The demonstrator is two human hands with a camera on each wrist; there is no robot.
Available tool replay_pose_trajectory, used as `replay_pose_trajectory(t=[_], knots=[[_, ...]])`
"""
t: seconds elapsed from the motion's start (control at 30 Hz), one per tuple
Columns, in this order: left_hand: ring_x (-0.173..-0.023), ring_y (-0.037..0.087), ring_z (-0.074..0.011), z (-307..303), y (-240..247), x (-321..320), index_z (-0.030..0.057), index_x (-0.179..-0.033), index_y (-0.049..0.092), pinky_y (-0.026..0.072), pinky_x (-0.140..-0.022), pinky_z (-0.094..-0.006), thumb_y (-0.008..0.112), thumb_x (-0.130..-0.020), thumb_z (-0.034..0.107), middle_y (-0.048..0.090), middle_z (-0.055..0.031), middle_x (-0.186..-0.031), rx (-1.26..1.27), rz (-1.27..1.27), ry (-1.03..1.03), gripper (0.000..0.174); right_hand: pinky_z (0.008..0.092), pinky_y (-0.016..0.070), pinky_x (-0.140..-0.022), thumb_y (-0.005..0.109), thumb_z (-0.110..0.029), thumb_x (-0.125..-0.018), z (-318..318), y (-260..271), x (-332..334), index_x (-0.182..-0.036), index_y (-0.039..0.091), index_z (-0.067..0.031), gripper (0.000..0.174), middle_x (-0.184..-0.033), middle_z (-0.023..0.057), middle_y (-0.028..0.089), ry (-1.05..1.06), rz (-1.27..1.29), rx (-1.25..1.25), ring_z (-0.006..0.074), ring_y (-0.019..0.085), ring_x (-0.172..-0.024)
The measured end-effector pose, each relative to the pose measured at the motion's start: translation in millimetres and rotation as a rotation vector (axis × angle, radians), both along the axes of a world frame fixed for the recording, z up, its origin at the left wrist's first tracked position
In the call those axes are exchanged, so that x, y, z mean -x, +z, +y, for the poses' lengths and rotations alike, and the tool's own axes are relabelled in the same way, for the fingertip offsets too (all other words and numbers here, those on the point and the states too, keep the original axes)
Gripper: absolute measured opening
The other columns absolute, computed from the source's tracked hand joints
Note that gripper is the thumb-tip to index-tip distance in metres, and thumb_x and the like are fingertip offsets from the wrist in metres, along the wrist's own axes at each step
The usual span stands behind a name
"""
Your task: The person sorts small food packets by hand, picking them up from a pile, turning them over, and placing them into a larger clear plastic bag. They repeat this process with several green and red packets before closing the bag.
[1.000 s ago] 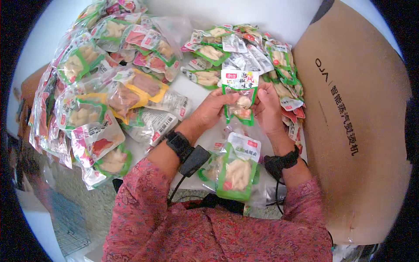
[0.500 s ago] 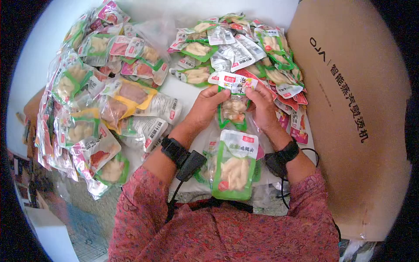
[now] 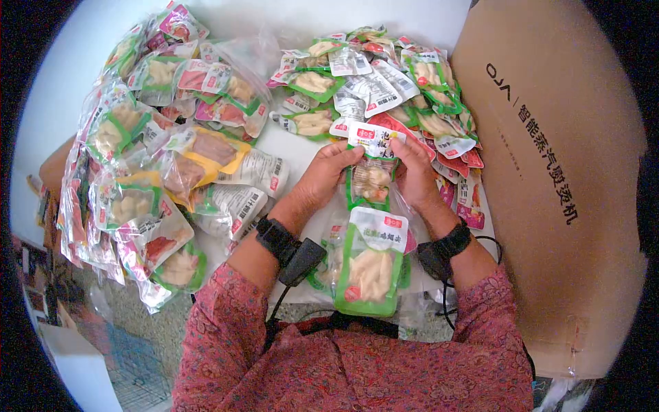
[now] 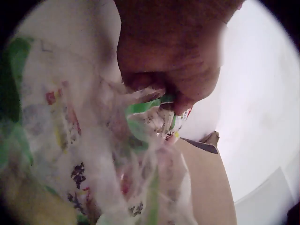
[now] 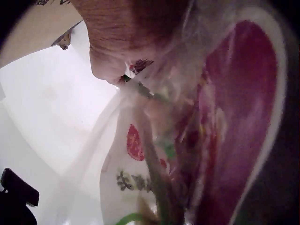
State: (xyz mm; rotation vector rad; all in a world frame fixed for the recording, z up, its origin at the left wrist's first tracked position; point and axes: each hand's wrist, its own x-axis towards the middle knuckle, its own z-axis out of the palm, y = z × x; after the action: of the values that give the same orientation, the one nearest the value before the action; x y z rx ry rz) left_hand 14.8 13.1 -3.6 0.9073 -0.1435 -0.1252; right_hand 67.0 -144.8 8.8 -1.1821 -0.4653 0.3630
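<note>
In the head view a small green-edged snack packet (image 3: 371, 184) with a white printed top is held between both hands, in front of the chest. My left hand (image 3: 322, 177) pinches its left edge, thumb on the front. My right hand (image 3: 416, 176) grips the upper right edge, its thumb lying over the printing. Just below, a larger green-and-white packet (image 3: 371, 271) of pale pieces lies near the body among clear plastic film. The left wrist view has the left hand (image 4: 173, 61) above crumpled film and green packaging. Film and a purple packet (image 5: 243, 103) fill much of the right wrist view.
A big clear bag (image 3: 264, 103) crammed with packets stands on the left. Loose packets (image 3: 384, 82) are heaped at the back of the white table (image 3: 292, 154). A tall cardboard box (image 3: 542, 206) borders the right side.
The right hand has moved from the packet's side to its upper right edge, thumb now on the front. The packet sits slightly lower. The head view has shifted a little.
</note>
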Motion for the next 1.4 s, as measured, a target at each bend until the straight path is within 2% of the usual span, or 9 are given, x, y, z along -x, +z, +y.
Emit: replay_pose_trajectory(t=[0.27,0.37,0.43,0.47,0.53,0.83,0.97,1.03,1.4], knots=[[-0.080,0.058,-0.0096,-2,-2,-1,0.0022,-0.100,0.056,0.0451,-0.072,-0.0223,0.049,-0.085,0.020,0.061,-0.0050,-0.093,-0.004,-0.030,-0.024,0.024,0.0279,0.0426,-0.078,0.047,-0.020,-0.084,1,6,4,-0.099,0.055,-0.0017,0.025,-0.094,0.0051,0.059,0.101,0.097,-0.128,0.0138,0.055,-0.086],[-0.075,0.057,-0.0074,-4,1,0,0.0035,-0.098,0.057,0.0439,-0.065,-0.0204,0.047,-0.086,0.024,0.061,-0.0034,-0.089,-0.014,-0.010,0.030,0.026,0.0283,0.0418,-0.080,0.047,-0.019,-0.084,1,4,3,-0.099,0.055,-0.0015,0.025,-0.095,0.0050,0.058,0.085,0.107,-0.164,0.0140,0.055,-0.087],[-0.064,0.051,-0.0039,-2,-2,-3,0.0053,-0.096,0.058,0.0374,-0.054,-0.0180,0.045,-0.087,0.028,0.060,0.0000,-0.082,-0.054,0.013,0.059,0.028,0.0284,0.0415,-0.080,0.047,-0.019,-0.084,-1,0,-1,-0.100,0.055,-0.0013,0.025,-0.096,0.0050,0.058,0.048,0.096,-0.151,0.0141,0.054,-0.088],[-0.064,0.051,-0.0039,-1,-3,-4,0.0053,-0.096,0.058,0.0374,-0.054,-0.0180,0.045,-0.087,0.028,0.060,0.0000,-0.082,-0.052,0.012,0.061,0.028,0.0286,0.0412,-0.081,0.047,-0.019,-0.084,-1,-1,-3,-0.100,0.055,-0.0011,0.025,-0.096,0.0051,0.058,0.011,0.085,-0.139,0.0142,0.054,-0.089],[-0.056,0.042,-0.0020,0,-6,-6,0.0071,-0.093,0.058,0.0281,-0.047,-0.0172,0.044,-0.087,0.030,0.057,0.0034,-0.075,-0.122,0.006,0.079,0.028,0.0286,0.0409,-0.081,0.047,-0.019,-0.084,-2,-4,-5,-0.100,0.055,-0.0011,0.025,-0.096,0.0051,0.058,-0.004,0.062,-0.121,0.0143,0.054,-0.090],[-0.051,0.036,-0.0019,-1,-1,-4,0.0093,-0.085,0.059,0.0261,-0.045,-0.0168,0.049,-0.085,0.030,0.047,0.0072,-0.062,-0.119,-0.006,0.094,0.023,0.0291,0.0409,-0.081,0.048,-0.019,-0.084,-1,4,0,-0.100,0.054,-0.0009,0.025,-0.096,0.0058,0.058,0.006,0.116,-0.182,0.0153,0.054,-0.090],[-0.051,0.035,-0.0019,2,-2,-3,0.0103,-0.079,0.058,0.0264,-0.045,-0.0169,0.052,-0.084,0.025,0.046,0.0072,-0.061,-0.175,-0.057,0.099,0.017,0.0293,0.0414,-0.080,0.048,-0.018,-0.083,0,13,3,-0.098,0.054,-0.0005,0.024,-0.094,0.0060,0.058,0.020,0.128,-0.196,0.0152,0.055,-0.088],[-0.045,0.031,-0.0019,1,-4,-5,0.0091,-0.076,0.057,0.0232,-0.041,-0.0169,0.054,-0.083,0.026,0.052,0.0061,-0.064,-0.150,-0.090,0.119,0.018,0.0291,0.0415,-0.080,0.048,-0.018,-0.083,-1,6,-2,-0.097,0.054,-0.0008,0.023,-0.093,0.0059,0.058,0.006,0.113,-0.183,0.0150,0.054,-0.088],[-0.048,0.033,-0.0020,2,0,-2,0.0096,-0.076,0.057,0.0253,-0.043,-0.0169,0.053,-0.084,0.023,0.050,0.0064,-0.062,-0.072,-0.100,0.065,0.016,0.0296,0.0410,-0.081,0.047,-0.019,-0.084,0,7,-1,-0.097,0.054,-0.0012,0.023,-0.094,0.0061,0.058,0.009,0.096,-0.170,0.0152,0.054,-0.089]])
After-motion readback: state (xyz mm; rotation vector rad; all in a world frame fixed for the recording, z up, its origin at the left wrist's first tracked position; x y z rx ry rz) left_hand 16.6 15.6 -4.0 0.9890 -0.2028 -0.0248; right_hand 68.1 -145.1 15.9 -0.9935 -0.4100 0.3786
